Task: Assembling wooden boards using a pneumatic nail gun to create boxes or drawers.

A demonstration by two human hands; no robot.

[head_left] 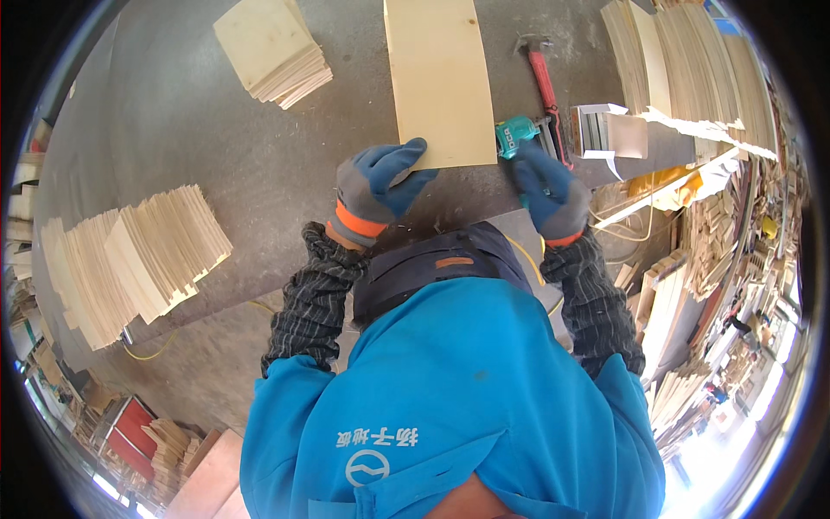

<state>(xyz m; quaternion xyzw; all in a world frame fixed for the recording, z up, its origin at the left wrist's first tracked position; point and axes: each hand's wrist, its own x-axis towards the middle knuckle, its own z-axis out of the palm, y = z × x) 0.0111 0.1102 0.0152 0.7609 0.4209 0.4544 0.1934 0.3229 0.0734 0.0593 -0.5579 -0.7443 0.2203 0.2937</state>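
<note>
A long pale wooden board (441,82) lies on the dark table, pointing away from me. My left hand (380,186), in a grey and blue glove with an orange cuff, pinches the board's near left corner between thumb and fingers. To the right of the board is a teal nail gun (516,134). My right hand (553,192), gloved the same way, is closed around its handle, which the slightly blurred fingers mostly hide. Just beyond that hand lies a hammer (542,78) with a red grip.
On the dark table (285,164) stand a small stack of boards (272,48) at the far left, a long row (138,259) at the near left and another row (683,65) at the far right. An open box of metal strips (605,131) sits right of the hammer. A yellow hose (526,258) hangs near my waist.
</note>
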